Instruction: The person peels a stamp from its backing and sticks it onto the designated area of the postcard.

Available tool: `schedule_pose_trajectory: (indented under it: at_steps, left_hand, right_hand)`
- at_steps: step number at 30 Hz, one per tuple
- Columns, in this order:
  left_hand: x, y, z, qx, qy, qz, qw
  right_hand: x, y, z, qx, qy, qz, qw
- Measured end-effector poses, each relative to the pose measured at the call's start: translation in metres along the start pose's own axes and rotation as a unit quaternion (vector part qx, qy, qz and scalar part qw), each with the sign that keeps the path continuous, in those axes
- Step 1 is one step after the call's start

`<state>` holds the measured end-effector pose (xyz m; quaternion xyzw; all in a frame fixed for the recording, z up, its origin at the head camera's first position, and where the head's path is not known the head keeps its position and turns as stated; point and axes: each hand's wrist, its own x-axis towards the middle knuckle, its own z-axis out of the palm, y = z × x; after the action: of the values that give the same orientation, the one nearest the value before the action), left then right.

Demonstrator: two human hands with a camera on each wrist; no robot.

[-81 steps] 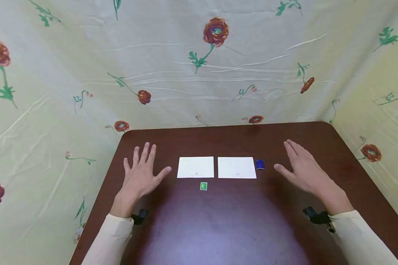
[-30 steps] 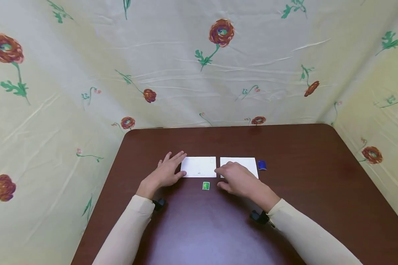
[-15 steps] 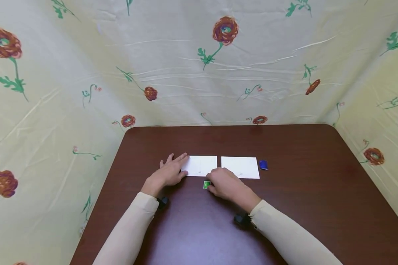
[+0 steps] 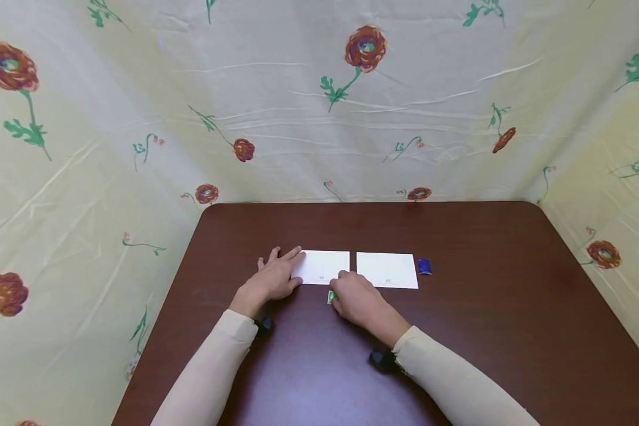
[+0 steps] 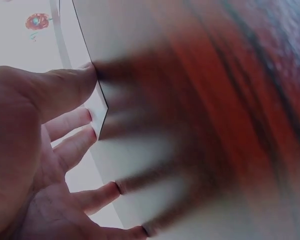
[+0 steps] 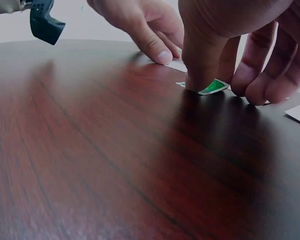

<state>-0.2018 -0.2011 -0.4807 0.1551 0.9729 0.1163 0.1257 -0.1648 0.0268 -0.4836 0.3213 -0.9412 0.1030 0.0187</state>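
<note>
Two white postcards lie side by side on the brown table, the left postcard (image 4: 325,265) and the right postcard (image 4: 387,270). My left hand (image 4: 271,279) rests flat with spread fingers, thumb and fingertips touching the left postcard's left end. Just below that card, my right hand (image 4: 358,297) pinches a small green postage stamp (image 6: 213,87) with curled fingers and thumb. The right wrist view shows the stamp bowed, its edge tipped up from the table. In the head view the hand covers most of the stamp (image 4: 330,297).
A small dark blue packet-like piece (image 4: 425,266) lies right of the right postcard. The brown table (image 4: 484,236) has rounded far corners, and a flowered cloth (image 4: 277,118) hangs around it. Dark cameras, including the right wrist camera (image 4: 382,360), sit low beside the wrists.
Both hands came in from the sides. The left settled on the left postcard's edge; the right passed over the cards, moved down-left to the green stamp and took hold of it.
</note>
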Motion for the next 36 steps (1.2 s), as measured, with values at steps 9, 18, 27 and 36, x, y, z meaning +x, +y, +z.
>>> schedule_pose_trajectory:
  at_steps: [9, 18, 27, 36]
  left_hand:
    - [-0.001, 0.004, 0.005, 0.006, -0.009, -0.013, 0.9998]
    - [-0.002, 0.006, 0.003, 0.008, -0.002, -0.008, 0.9999]
    - [-0.004, 0.004, 0.004, 0.002, 0.006, -0.004, 1.0]
    - [-0.002, -0.001, 0.0, -0.006, 0.005, -0.006, 1.0]
  right_hand:
    - [-0.004, -0.001, 0.005, 0.036, 0.03, -0.022, 0.999]
    - [-0.002, 0.002, -0.002, 0.06, 0.058, -0.046, 0.996]
    - [0.008, 0.004, -0.022, 0.056, 0.064, -0.057, 0.995]
    - [0.012, 0.007, -0.033, 0.073, 0.054, -0.054, 0.994]
